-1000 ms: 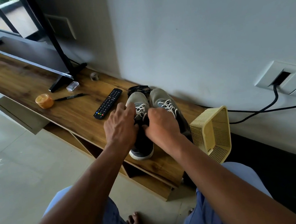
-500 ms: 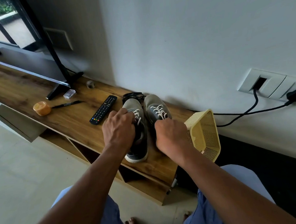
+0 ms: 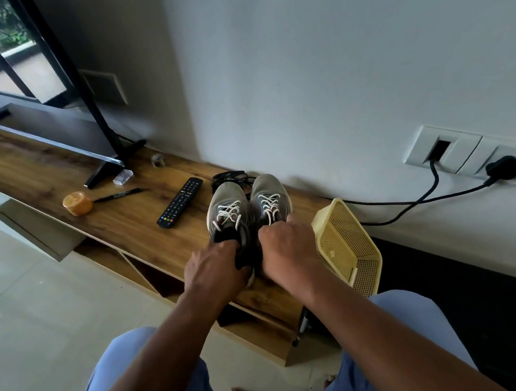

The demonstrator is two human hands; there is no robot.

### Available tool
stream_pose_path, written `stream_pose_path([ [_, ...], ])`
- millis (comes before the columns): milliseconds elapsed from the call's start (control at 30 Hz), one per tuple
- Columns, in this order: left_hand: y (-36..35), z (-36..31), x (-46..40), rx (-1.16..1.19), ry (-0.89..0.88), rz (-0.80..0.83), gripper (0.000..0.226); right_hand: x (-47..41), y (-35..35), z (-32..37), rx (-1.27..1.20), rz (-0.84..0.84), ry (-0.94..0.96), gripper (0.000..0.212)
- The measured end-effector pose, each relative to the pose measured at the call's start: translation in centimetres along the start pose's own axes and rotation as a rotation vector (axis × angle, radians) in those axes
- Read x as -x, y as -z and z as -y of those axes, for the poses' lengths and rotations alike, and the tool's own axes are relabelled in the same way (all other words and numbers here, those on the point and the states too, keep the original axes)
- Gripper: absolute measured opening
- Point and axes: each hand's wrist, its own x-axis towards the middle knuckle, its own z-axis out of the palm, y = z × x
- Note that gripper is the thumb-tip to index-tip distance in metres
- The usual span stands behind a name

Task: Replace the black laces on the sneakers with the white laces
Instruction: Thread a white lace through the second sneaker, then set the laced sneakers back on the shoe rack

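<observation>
Grey sneakers [image 3: 248, 209], white-laced: both hands slid back to heels, L hand [image 3: 215, 271] & R hand [image 3: 288, 249] gripping 1 each.

Low wood-grain counter [image 3: 41, 173] runs along the white wall, tiled floor [image 3: 40, 313] below. Items on it, left to right: TV stand foot [image 3: 104, 173], black, with a small clear block [image 3: 123, 176] just beside it; small round grey object [image 3: 157, 160] near the wall; orange round container [image 3: 77, 203]; black pen [image 3: 116, 195] lying flat beside it; black remote [image 3: 180, 202], buttons up. Pair of grey sneakers [image 3: 229, 208] side by side, toes toward the wall, white laces [image 3: 268, 202] threaded. Bundle of black laces [image 3: 229, 176] behind the toes. Yellow mesh basket [image 3: 347, 243] tipped on its side at the counter's right end.
</observation>
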Motion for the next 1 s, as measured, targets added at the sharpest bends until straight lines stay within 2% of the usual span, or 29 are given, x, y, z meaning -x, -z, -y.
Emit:
stream_pose_path([
  [200, -0.8, -0.1, -0.4, 0.007, 0.041, 0.016, 0.031, 0.9, -1.7, 0.1, -0.082, 0.066, 0.021, 0.027],
  [267, -0.8, -0.4, -0.4, -0.002, 0.035, -0.001, 0.027, 0.9, -2.9, 0.2, -0.126, 0.020, 0.042, 0.032],
  [367, -0.5, -0.7, -0.4, -0.012, 0.029, -0.033, 0.020, 1.1, -3.5, 0.5, -0.154, -0.089, 0.056, 0.019],
  [467, 0.5, -0.7, 0.0, -0.039, 0.014, -0.062, 0.017, 1.2, -3.4, 0.7, -0.206, -0.177, 0.053, 0.018],
  [567, 1.7, -0.7, 0.9, -0.056, 0.004, -0.091, 0.017, 1.8, -2.5, 0.8, -0.265, -0.205, 0.067, 0.009],
  [733, 3.9, -1.9, 2.7, -0.077, -0.010, -0.183, 0.012, 2.9, -0.4, 0.9, -0.313, -0.255, 0.067, 0.013],
  [867, 5.8, -3.9, 3.9, -0.056, -0.037, -0.293, 0.015, 3.9, 2.8, 0.1, -0.259, -0.283, 0.072, 0.016],
  [1000, 7.4, -7.4, 4.7, -0.016, -0.083, -0.354, 0.015, 5.9, 5.7, -2.0, -0.221, -0.370, -0.010, 0.016],
])
